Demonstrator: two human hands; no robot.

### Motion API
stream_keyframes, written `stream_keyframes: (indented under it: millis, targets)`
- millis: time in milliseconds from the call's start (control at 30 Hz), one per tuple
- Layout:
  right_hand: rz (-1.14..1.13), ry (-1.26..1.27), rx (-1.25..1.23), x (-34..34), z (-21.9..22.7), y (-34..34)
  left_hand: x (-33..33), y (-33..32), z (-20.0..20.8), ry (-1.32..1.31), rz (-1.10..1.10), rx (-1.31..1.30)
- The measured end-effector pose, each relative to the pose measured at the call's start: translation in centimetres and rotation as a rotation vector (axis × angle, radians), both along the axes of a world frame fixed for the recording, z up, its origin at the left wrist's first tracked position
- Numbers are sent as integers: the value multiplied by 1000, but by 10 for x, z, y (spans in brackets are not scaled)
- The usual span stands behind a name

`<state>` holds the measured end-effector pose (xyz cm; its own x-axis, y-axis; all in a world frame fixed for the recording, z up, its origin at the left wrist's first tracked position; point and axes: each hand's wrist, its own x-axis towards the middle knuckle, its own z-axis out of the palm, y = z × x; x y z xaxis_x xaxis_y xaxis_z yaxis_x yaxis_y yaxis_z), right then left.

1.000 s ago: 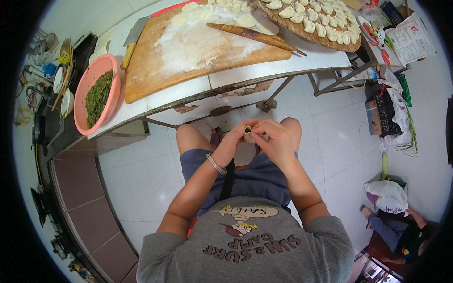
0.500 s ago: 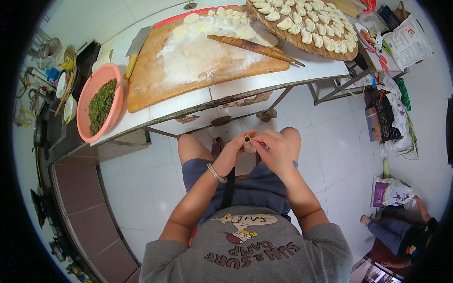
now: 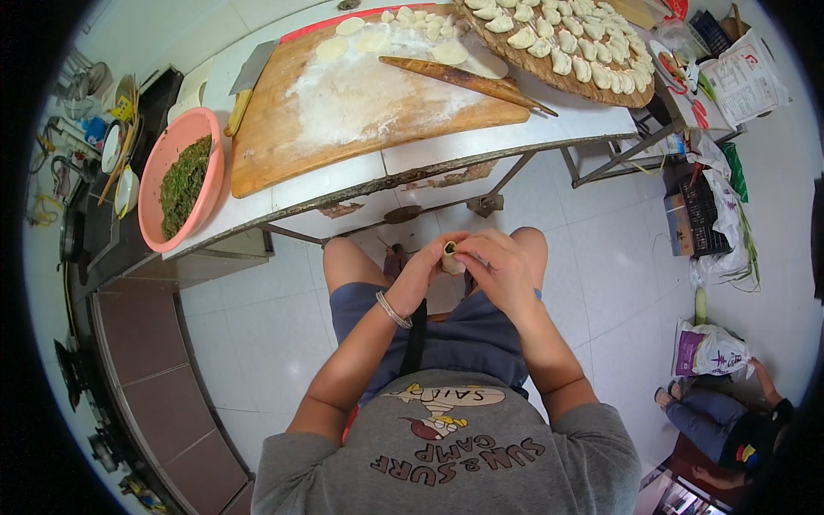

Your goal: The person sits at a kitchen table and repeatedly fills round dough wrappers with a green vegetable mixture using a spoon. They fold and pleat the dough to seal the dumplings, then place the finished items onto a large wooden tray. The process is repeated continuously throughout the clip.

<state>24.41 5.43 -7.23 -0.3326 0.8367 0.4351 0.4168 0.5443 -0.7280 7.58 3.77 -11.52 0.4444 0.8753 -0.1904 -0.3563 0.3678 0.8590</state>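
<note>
- Left grip [image 3: 418,276]: closed around a half-formed dumpling [image 3: 451,262], thumb and fingers at its sides; silver bangles [image 3: 393,310] at the wrist below it.
- Right grip [image 3: 500,273]: thumb and forefinger pinching the wrapper's edge on the side facing the right hand.
- Dumpling: located between both grips, above the person's lap, its mouth open upward; dark green filling visible inside.
- Table [image 3: 584,120]: ahead of both grips, well apart from them.
- Wooden board [image 3: 266,146]: on the table, ahead of the grips, bearing flour [image 3: 352,103], round wrappers [image 3: 331,49] and small dough pieces [image 3: 429,21] near its far edge.
- Rolling pin [image 3: 463,77]: ahead of the grips, lying aslant across the board's right part.
- Cleaver [image 3: 253,69]: ahead and left of the left grip, on the board's left edge.
- Pink bowl [image 3: 150,189]: left of the left grip, holding chopped green filling [image 3: 185,184].
- Round tray [image 3: 536,65]: ahead and right of the right grip, carrying rows of folded dumplings [image 3: 584,70].
- White-and-purple bag [image 3: 711,352]: well right of the right grip, touched by another person's hand.
</note>
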Motion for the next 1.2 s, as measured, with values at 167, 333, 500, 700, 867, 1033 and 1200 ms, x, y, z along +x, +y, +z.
stream_keyframes:
  millis: [167, 333, 500, 700, 867, 1033, 1200]
  targets:
    - [28, -10, -26, -2, 6, 0, 1, -2, 0, -9, 32, 11]
    - [31, -18, 16, 0, -1, 2, 1, 0, -2, -34, -18, -3]
    - [34, -14, -6, 0, -2, 1, 1, -1, -8, -25, -19, -11]
    - [-15, 22, -101, -2, 0, -1, 1, -2, -7, -53, 1, 7]
    - [-23, 16, -88, -3, 2, -1, 2, -2, -3, -29, -9, 15]
    - [8, -6, -23, -1, -4, 0, 1, -1, -8, -22, -27, 28]
    - [23, -15, -18, -1, -3, 1, 1, -1, -4, -29, -32, 29]
